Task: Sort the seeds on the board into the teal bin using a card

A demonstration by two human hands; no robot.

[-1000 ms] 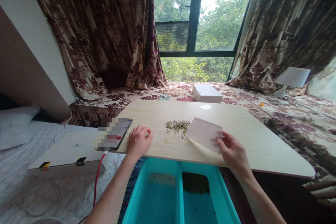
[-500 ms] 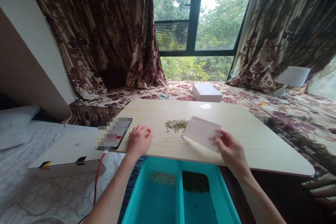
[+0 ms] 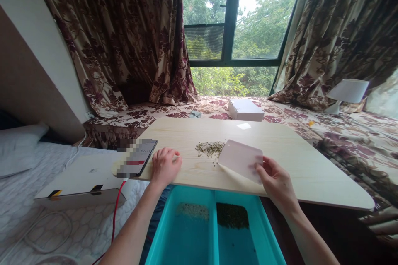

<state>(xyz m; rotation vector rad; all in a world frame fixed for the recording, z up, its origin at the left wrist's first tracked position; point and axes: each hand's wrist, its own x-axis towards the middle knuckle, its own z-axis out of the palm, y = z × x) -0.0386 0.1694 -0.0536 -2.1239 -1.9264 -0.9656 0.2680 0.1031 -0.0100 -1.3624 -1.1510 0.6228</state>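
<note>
A thin translucent plastic scraper is pinched at its right end by my right hand. It tilts over the pale wooden tabletop, its left edge beside a loose patch of small greenish-brown beans or seeds. My left hand rests at the front left of the tabletop, fingers curled in, with nothing visible in them. Below the front edge is a turquoise two-compartment tub. Pale grains lie in its left compartment and a dark green heap of beans or seeds in its right.
A phone with a red cable lies close to my left hand. To the left, a white box sits on the bed. Another white box and a lamp stand on the window ledge.
The scraper and my right hand have shifted very slightly, the scraper's upper edge a little lower. Most of the pile looks the same, and my left hand stays in place.
</note>
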